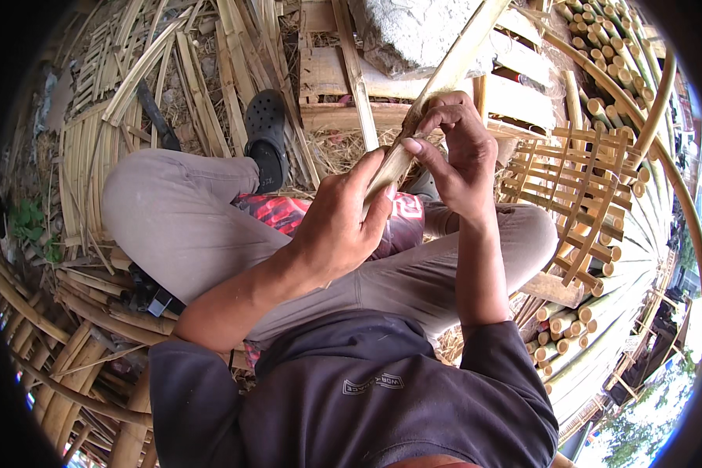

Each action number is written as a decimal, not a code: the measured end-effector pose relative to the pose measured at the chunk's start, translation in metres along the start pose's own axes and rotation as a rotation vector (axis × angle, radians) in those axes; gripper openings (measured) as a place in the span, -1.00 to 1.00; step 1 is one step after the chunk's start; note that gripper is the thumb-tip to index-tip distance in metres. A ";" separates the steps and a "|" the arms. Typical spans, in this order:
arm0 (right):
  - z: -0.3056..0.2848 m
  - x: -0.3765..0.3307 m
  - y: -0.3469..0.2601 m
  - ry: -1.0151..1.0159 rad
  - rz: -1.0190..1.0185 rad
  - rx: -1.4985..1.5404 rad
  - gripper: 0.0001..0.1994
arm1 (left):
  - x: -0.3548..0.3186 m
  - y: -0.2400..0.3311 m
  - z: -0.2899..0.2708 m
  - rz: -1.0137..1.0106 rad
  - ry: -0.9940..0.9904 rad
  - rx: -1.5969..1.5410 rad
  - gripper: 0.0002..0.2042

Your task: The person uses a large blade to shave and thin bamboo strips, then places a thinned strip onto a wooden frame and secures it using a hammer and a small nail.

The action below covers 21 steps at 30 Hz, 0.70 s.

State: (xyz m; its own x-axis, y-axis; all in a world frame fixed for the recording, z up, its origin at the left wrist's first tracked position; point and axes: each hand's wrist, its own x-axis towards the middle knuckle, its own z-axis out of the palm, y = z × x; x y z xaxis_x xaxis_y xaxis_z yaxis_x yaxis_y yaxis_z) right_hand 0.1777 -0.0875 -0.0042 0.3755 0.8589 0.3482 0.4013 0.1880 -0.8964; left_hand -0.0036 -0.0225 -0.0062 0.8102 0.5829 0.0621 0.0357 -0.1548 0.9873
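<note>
A long split bamboo strip (454, 69) slants from my lap up toward the far right, over a wooden pallet. My left hand (337, 218) is closed round its near end, the thumb along one side and the fingers on the other. Farther up the strip, my right hand (464, 160) pinches it between thumb and curled fingers. A dark, rough patch shows on the strip by the right fingertips. Whether anything small sits inside the right hand's curl is hidden. Red-and-dark patterned cloth (281, 210) lies beneath the hands, between my legs.
A large grey stone block (413, 35) rests on the wooden pallet (327, 74) ahead. Split bamboo slats (203, 86) cover the ground at left. A bamboo lattice (577, 187) and stacked bamboo poles (565, 335) stand at right. A long dark blade-like tool (157, 117) lies beyond my left knee.
</note>
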 end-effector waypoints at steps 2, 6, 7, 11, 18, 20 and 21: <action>0.000 0.000 0.002 0.000 0.000 -0.014 -0.79 | -0.002 -0.003 0.002 0.030 0.015 0.004 -0.67; 0.001 -0.001 0.003 0.011 0.015 0.037 -0.78 | 0.000 0.002 -0.002 -0.003 -0.045 0.007 -0.64; 0.003 -0.001 0.003 0.025 0.016 0.048 -0.77 | 0.000 -0.002 0.000 0.041 -0.020 0.006 -0.65; 0.004 -0.003 0.004 0.137 -0.106 -0.046 -0.69 | 0.004 -0.008 -0.005 0.010 -0.045 -0.146 -0.65; -0.006 -0.007 0.013 0.284 0.193 0.354 -0.63 | 0.007 0.013 -0.016 -0.316 -0.295 -0.513 -0.71; -0.002 -0.009 0.010 0.315 0.280 0.441 -0.62 | 0.003 0.006 -0.012 -0.302 -0.336 -0.494 -0.69; -0.004 -0.009 0.010 0.304 0.314 0.430 -0.60 | 0.004 0.007 -0.010 -0.300 -0.333 -0.465 -0.69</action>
State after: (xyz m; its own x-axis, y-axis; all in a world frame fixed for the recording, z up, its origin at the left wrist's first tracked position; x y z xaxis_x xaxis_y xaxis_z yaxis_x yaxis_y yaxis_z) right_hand 0.1817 -0.0955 -0.0151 0.6681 0.7421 0.0549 -0.1170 0.1776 -0.9771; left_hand -0.0059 -0.0133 0.0028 0.9453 0.2567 -0.2012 0.0921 0.3817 0.9197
